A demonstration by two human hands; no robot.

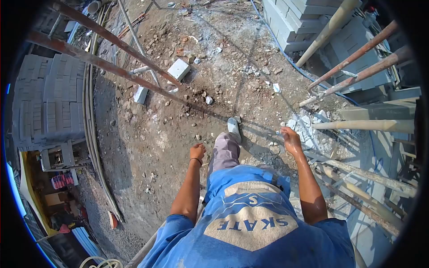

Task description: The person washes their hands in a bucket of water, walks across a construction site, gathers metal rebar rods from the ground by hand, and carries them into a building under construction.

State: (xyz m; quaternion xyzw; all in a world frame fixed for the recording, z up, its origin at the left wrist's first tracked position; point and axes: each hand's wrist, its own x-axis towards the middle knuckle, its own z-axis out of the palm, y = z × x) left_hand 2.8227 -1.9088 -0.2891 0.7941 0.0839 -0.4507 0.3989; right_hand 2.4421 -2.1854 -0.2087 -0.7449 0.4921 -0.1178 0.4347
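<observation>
My left hand hangs over the bare dirt ground, its fingers curled in, with a dark band at the wrist. No object shows in it. Out to the other side, my right hand is held near a heap of broken white block pieces on the ground, without touching them. Its fingers are bent together and I see nothing between them. Below me, one shoe is stretched forward on the dirt. My blue shirt fills the lower part of the view.
Rusty scaffold poles slant across the upper left, beside stacked grey blocks and long pipes. Two loose white blocks lie ahead. At right are more stacked blocks, a blue hose and bamboo poles.
</observation>
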